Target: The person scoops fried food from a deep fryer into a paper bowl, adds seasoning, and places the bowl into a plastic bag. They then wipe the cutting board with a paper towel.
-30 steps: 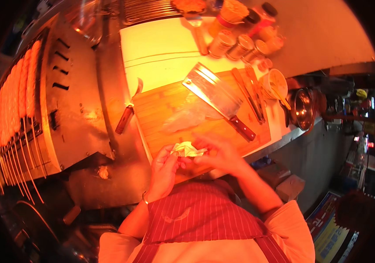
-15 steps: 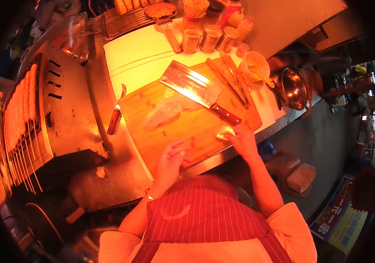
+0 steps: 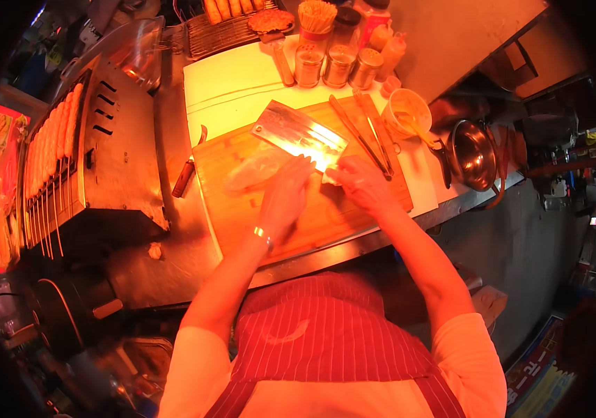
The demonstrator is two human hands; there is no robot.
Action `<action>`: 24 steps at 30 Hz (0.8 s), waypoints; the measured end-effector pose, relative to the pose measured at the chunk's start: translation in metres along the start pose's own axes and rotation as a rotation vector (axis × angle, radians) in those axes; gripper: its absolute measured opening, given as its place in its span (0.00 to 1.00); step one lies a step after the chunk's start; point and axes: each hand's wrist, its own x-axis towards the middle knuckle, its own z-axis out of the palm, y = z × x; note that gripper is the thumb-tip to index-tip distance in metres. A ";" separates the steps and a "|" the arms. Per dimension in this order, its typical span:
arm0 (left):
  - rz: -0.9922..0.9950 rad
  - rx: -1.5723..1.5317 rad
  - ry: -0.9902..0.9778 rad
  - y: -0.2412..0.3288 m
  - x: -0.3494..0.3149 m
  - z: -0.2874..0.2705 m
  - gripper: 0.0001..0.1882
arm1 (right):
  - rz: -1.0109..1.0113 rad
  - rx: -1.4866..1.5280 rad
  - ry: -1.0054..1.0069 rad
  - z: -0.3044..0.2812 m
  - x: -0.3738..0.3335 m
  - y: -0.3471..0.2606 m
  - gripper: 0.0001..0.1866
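Observation:
A cleaver (image 3: 298, 134) with a broad shiny blade lies on the wooden cutting board (image 3: 242, 223); my arms and hands hide its handle. My right hand (image 3: 359, 182) is closed by the blade's near edge, with a crumpled pale wad (image 3: 328, 179), cloth or paper, showing at its fingertips. Just left of it my left hand (image 3: 287, 191) is curled, fingers together, its tips at the blade's lower edge; what they hold, if anything, is hidden. A clear plastic bag (image 3: 246, 175) lies flat beside my left hand. Metal tongs (image 3: 364, 136) rest on the board's right side.
Skewered sausages (image 3: 61, 139) sit on a metal grill at left. A small red-handled knife (image 3: 184, 177) lies left of the board. Shaker jars (image 3: 338, 66), a skewer cup (image 3: 316, 17) and squeeze bottles (image 3: 392, 50) stand behind. At right are a white tub (image 3: 408, 108) and a metal bowl (image 3: 473, 155).
Both hands have moved forward over the board to the cleaver blade and come close together. My left hand's spread fingers have curled. The pale wad moved with my right hand.

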 end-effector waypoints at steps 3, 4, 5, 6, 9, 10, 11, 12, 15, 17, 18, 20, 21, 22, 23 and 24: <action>0.095 0.225 -0.074 -0.025 0.026 0.021 0.20 | -0.096 -0.025 -0.049 0.006 0.001 0.000 0.10; 0.100 0.262 -0.086 -0.030 0.026 0.027 0.21 | -0.108 -0.028 -0.054 0.006 -0.001 0.002 0.10; 0.104 0.300 -0.095 -0.036 0.025 0.034 0.21 | -0.122 -0.033 -0.057 0.006 -0.004 0.002 0.10; 0.112 0.338 -0.110 -0.037 0.025 0.036 0.22 | -0.131 -0.039 -0.058 0.005 -0.007 0.003 0.10; 0.069 0.326 -0.150 -0.038 0.026 0.038 0.22 | -0.158 -0.053 -0.062 0.000 -0.014 0.007 0.11; 0.052 0.294 -0.139 -0.040 0.025 0.040 0.22 | -0.167 -0.056 -0.067 -0.002 -0.018 0.008 0.11; 0.034 0.262 -0.128 -0.043 0.024 0.043 0.22 | -0.177 -0.058 -0.071 -0.004 -0.022 0.009 0.12; 0.018 0.227 -0.115 -0.041 0.025 0.044 0.22 | -0.177 -0.062 -0.078 -0.008 -0.028 0.011 0.12; 0.073 0.366 -0.168 -0.039 0.026 0.040 0.22 | -0.168 -0.070 -0.093 -0.021 -0.044 0.015 0.12; 0.079 0.393 -0.161 -0.039 0.026 0.041 0.22 | -0.138 -0.068 -0.097 -0.031 -0.057 0.017 0.13; 0.083 0.409 -0.157 -0.038 0.027 0.039 0.22 | -0.110 -0.060 -0.091 -0.036 -0.062 0.018 0.13; 0.062 0.419 -0.169 -0.034 0.028 0.037 0.24 | -0.026 -0.025 -0.065 -0.046 -0.074 0.018 0.14; 0.052 0.423 -0.175 -0.028 0.029 0.035 0.24 | 0.048 0.016 -0.041 -0.051 -0.080 0.016 0.14; 0.051 0.391 -0.151 -0.019 0.030 0.032 0.24 | 0.118 0.056 -0.019 -0.054 -0.087 0.014 0.13; 0.050 0.358 -0.127 -0.009 0.032 0.030 0.25 | 0.186 0.098 0.009 -0.057 -0.092 0.012 0.13; 0.046 0.323 -0.106 -0.001 0.031 0.029 0.25 | 0.257 0.140 0.031 -0.059 -0.099 0.009 0.13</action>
